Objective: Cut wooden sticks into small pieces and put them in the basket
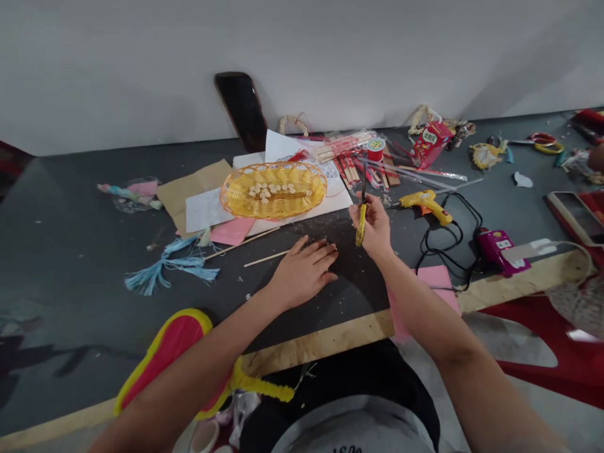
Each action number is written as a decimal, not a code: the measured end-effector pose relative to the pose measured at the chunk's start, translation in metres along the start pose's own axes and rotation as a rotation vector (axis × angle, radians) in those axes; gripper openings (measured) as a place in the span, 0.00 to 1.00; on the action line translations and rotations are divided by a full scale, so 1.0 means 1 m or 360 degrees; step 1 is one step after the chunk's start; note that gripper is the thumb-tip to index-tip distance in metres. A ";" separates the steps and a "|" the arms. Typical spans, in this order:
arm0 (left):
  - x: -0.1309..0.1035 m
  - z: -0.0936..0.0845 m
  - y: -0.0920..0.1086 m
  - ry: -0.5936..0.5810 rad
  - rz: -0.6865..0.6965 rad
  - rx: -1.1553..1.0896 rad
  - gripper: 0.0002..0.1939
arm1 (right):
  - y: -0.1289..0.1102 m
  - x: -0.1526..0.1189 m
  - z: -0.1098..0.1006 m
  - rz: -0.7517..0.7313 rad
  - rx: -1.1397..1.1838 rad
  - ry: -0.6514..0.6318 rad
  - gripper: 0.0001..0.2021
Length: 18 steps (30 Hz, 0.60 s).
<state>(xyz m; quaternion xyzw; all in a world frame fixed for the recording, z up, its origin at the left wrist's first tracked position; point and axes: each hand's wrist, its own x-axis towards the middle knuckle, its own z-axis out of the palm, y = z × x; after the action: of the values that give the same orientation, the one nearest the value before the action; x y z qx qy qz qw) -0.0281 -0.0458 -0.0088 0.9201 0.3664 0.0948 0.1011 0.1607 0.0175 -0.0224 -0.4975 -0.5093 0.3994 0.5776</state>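
In the head view my right hand [375, 228] grips a pair of scissors [361, 225] with yellow handles, their dark blades pointing away from me. My left hand [304, 274] lies palm down on the dark table with its fingers stretched out, and I see nothing in it. A thin wooden stick [264, 258] lies by its fingertips, and a second stick [240, 243] is further left. Beyond the hands stands a yellow woven basket [309, 204] holding several small pale pieces. Under my left forearm is a red, yellow-rimmed piece [172, 343] with a fuzzy yellow handle, partly hidden.
A yellow glue gun [427, 204] and a purple power block [501, 250] with black cables lie right. Blue tassels [172, 267] lie left. A phone [241, 110] leans on the wall. A red thread spool [375, 151] stands behind, near packaged sticks. Pink paper [438, 280] overlaps the front edge.
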 end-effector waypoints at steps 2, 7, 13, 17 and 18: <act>-0.007 -0.004 -0.007 0.0048 0.0024 -0.0031 0.17 | -0.001 0.000 0.000 0.0004 0.0005 0.0006 0.25; -0.019 -0.012 -0.025 0.0300 -0.0107 -0.0069 0.13 | 0.001 0.001 0.001 -0.0044 0.0079 -0.0005 0.23; -0.007 -0.013 -0.024 0.0374 -0.0348 -0.0019 0.09 | 0.003 0.001 0.001 -0.0042 0.0135 0.0024 0.23; 0.009 -0.011 -0.018 0.0276 -0.0334 0.0040 0.10 | 0.004 0.001 0.000 -0.0059 0.0123 0.0018 0.23; 0.013 -0.010 -0.016 0.0250 -0.0329 0.0054 0.10 | 0.004 0.000 0.000 -0.0062 0.0123 0.0015 0.23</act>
<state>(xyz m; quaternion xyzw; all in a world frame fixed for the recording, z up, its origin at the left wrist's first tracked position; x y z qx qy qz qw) -0.0326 -0.0242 -0.0019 0.8688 0.4676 0.1494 0.0658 0.1606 0.0188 -0.0263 -0.4666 -0.5003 0.4052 0.6065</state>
